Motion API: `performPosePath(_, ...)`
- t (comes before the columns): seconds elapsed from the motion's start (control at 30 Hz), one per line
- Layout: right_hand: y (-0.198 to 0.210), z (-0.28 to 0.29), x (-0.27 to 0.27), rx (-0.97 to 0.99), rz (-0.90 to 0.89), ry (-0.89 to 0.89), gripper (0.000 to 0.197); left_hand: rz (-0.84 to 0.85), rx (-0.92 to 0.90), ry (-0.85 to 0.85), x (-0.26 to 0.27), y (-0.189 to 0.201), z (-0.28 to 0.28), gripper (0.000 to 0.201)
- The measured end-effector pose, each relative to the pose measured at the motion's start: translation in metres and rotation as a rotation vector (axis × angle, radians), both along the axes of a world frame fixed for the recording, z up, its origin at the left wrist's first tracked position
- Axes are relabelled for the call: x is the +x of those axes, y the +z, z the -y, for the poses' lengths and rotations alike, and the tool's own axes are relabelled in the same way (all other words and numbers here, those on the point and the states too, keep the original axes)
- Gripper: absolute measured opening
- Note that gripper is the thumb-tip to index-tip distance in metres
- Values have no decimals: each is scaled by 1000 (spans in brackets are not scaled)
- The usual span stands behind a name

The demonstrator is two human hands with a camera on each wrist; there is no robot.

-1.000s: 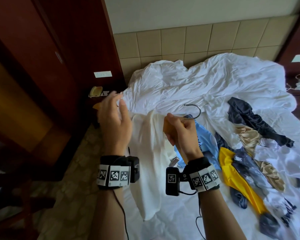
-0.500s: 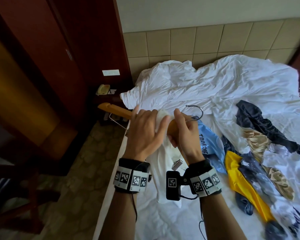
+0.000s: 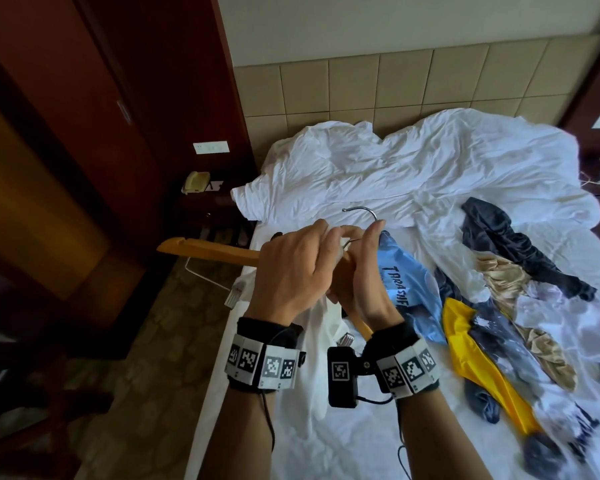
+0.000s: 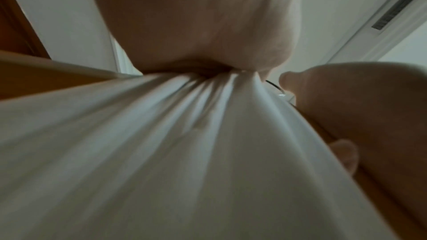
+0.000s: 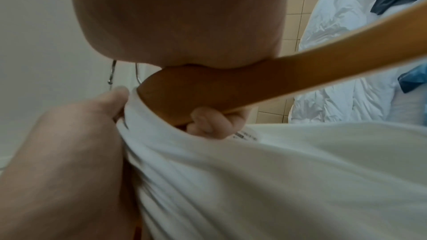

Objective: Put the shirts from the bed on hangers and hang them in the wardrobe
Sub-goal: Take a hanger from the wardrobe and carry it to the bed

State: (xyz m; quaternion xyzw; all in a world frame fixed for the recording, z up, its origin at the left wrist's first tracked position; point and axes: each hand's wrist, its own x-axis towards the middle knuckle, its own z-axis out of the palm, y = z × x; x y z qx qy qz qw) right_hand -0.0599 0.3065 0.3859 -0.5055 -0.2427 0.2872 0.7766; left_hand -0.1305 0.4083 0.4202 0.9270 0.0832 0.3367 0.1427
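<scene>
Orange-brown wooden hanger with metal hook (image 3: 208,249) grasped at centre by right hand (image 3: 368,282). White cotton shirt (image 3: 321,344) bunched in left hand (image 3: 291,271), held above white-sheeted bed (image 3: 361,427) edge, hanging down.

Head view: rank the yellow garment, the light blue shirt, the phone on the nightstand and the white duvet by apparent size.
1. white duvet
2. yellow garment and light blue shirt: similar, and the shirt is partly hidden by the right hand, so unranked
3. phone, though farthest from the camera
</scene>
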Motion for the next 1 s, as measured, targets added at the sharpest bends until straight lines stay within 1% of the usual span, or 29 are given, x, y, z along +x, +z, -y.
performPosePath(0.07,2,-2,-2,49,-17,4,88,-27,15,6,-2,0,-2,47)
performPosePath(0.1,4,-1,-5,59,-38,11,81,-37,23,15,-4,0,-3,50)
performPosePath(0.13,5,-1,-6,74,-46,25,81,-41,21,26,-6,1,-5,52)
performPosePath(0.23,0,-3,-7,90,2,93,92,-17,-50,47,-11,1,-14,55)
performPosePath(0.3,-5,-8,-5,97,18,161,96,20,-109,99,-13,-2,-19,49)
performPosePath(0.37,-5,-10,-3,55,22,210,94,79,-164,154,-16,-5,-27,41)
performPosePath(0.43,-5,-8,3,-52,93,191,88,139,-234,207,-20,-10,-37,38)
performPosePath(0.5,-5,-4,9,-142,236,81,70,215,-309,297,-25,-15,-48,33)
performPosePath(0.57,-8,-1,16,-188,331,-160,47,305,-357,402,-31,-16,-57,28)
performPosePath(0.63,-18,2,28,-201,316,-482,28,386,-383,487,-37,-14,-62,27)
performPosePath(0.67,-23,3,33,-208,303,-647,22,424,-395,516,-39,-12,-64,27)
performPosePath(0.7,-28,5,38,-217,287,-774,16,458,-406,537,-42,-10,-66,26)
performPosePath(0.73,-36,5,43,-238,259,-850,11,489,-418,555,-43,-9,-67,25)
performPosePath(0.77,-45,5,47,-265,208,-880,6,519,-433,569,-44,-7,-67,24)
performPosePath(0.8,-56,3,50,-320,149,-874,5,551,-450,582,-44,-5,-68,24)
performPosePath(0.83,-66,-1,50,-394,99,-820,7,583,-464,593,-43,-4,-67,23)
performPosePath(0.87,-74,-5,50,-463,70,-723,10,613,-475,597,-42,-2,-66,22)
performPosePath(0.9,-81,-10,48,-515,36,-593,11,638,-484,592,-41,0,-65,22)
performPosePath(0.93,-85,-15,44,-538,-6,-447,8,658,-491,576,-39,1,-64,23)
performPosePath(1.0,-88,-25,29,-565,-59,-183,16,683,-498,536,-36,4,-60,23)
